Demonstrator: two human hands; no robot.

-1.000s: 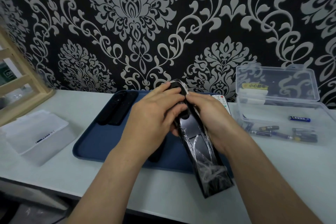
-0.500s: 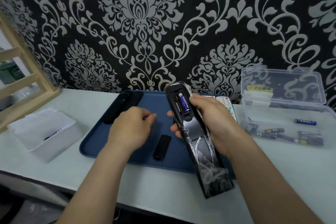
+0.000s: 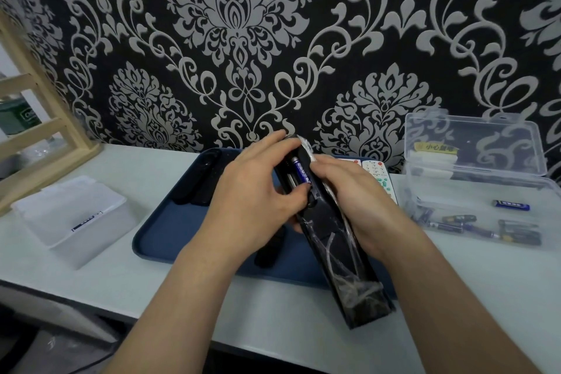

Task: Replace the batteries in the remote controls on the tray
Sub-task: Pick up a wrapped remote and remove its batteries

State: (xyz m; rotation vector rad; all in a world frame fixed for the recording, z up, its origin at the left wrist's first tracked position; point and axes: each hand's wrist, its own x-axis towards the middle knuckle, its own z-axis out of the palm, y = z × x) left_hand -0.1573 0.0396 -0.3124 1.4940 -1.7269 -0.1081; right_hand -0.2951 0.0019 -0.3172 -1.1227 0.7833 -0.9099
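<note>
Blue tray [image 3: 170, 231] lies under both hands. Clear box [image 3: 473, 146] of loose batteries sits right of the right hand [image 3: 358, 203], which grips the black remote [image 3: 346, 255], back up, over the tray. Left hand [image 3: 252, 203] is close beside it, fingers curled over the remote's far end, thumb at the blue battery [image 3: 302, 171] in the open compartment.

We have black-and-silver damask wallpaper [image 3: 239, 27] behind, wooden rack [image 3: 51, 171] far left, white tabletop [image 3: 151, 279], white plastic box [image 3: 69, 215] left
</note>
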